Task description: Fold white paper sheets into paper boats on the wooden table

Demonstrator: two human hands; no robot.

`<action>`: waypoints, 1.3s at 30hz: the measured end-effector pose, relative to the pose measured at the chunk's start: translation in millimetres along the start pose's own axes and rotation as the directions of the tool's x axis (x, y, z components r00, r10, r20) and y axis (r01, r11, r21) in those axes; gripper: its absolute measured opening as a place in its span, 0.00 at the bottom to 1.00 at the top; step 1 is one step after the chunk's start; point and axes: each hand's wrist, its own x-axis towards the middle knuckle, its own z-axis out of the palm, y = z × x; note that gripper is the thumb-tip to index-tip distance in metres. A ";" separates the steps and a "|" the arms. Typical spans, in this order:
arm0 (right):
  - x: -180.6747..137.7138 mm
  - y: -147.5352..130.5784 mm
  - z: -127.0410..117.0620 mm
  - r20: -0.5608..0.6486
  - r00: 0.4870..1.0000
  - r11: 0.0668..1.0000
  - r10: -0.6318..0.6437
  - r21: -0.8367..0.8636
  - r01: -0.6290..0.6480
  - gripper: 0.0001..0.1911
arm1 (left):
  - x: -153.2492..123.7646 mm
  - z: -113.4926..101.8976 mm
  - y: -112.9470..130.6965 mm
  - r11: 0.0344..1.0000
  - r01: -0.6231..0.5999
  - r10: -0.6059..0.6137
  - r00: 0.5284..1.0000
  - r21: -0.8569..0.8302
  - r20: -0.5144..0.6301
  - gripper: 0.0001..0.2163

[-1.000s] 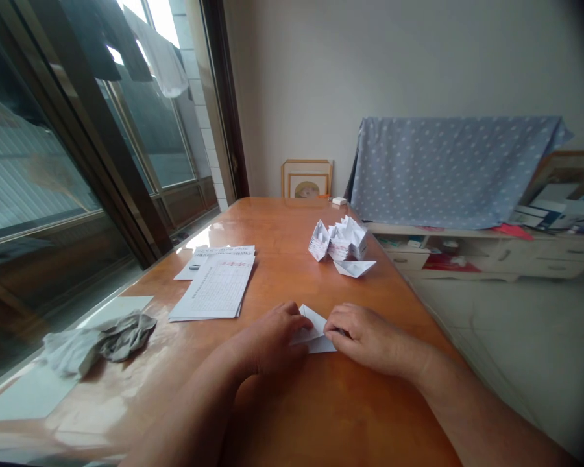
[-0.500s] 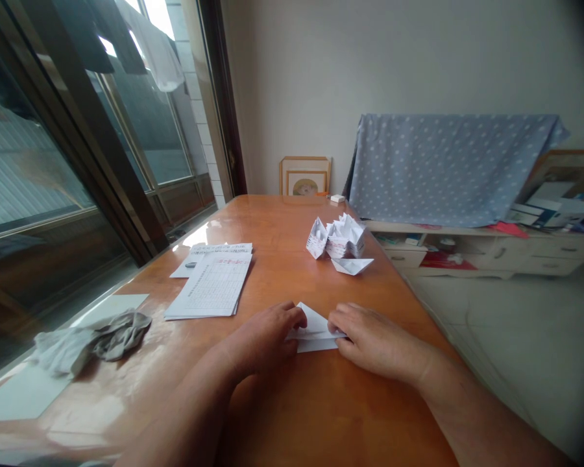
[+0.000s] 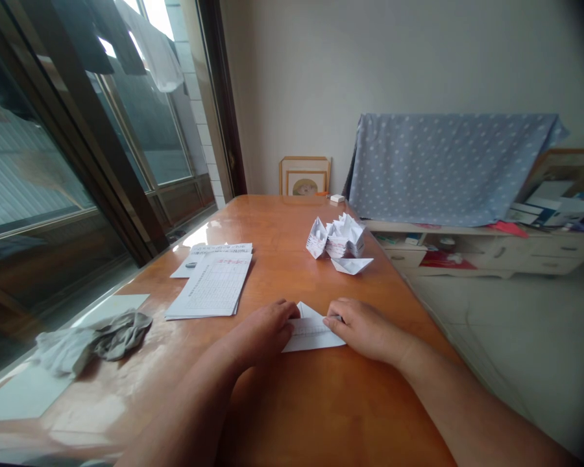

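A partly folded sheet of white paper [image 3: 314, 335] lies on the table in front of me, with a triangular peak at its far side and a printed strip across its middle. My left hand [image 3: 272, 326] grips its left edge, fingers curled over the fold. At the opposite edge, my right hand [image 3: 359, 327] pinches the paper between thumb and fingers. Just beyond stands a folded paper boat [image 3: 352, 266]. Behind it are stacked paper boats [image 3: 345, 237], nested together, and a smaller nested stack [image 3: 316, 239] to their left.
Printed sheets [image 3: 209, 285] lie on the wooden table [image 3: 282, 227] to the left, beside a pen [image 3: 191, 264]. A crumpled grey cloth [image 3: 121, 334] is nearer the left edge. A small white box [image 3: 337, 198] sits at the far end. Beyond the right edge stands a low cabinet [image 3: 525, 254].
The near flap of the paper has been turned up, so a printed strip now shows. Both hands have shifted slightly and hold the paper's two sides.
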 end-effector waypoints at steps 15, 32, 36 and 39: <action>5.4 0.7 10.3 -0.044 0.994 0.993 0.105 -0.047 -0.107 0.10 | -0.8 5.7 14.0 0.977 -0.065 0.097 0.984 0.205 -0.148 0.14; 1.8 -5.6 7.8 -0.042 0.989 0.987 0.144 -0.069 -0.146 0.07 | 9.8 17.4 -0.3 0.999 -0.020 0.016 0.997 -0.047 -0.079 0.04; 1.8 3.9 4.6 -0.049 0.977 0.975 0.207 -0.073 -0.210 0.05 | 11.8 19.4 -2.9 0.999 -0.030 0.027 0.996 -0.032 -0.087 0.05; 2.0 8.1 -1.0 -0.092 0.971 0.970 0.220 -0.082 -0.228 0.04 | 13.4 20.4 -4.3 0.999 -0.032 0.030 0.995 -0.019 -0.095 0.05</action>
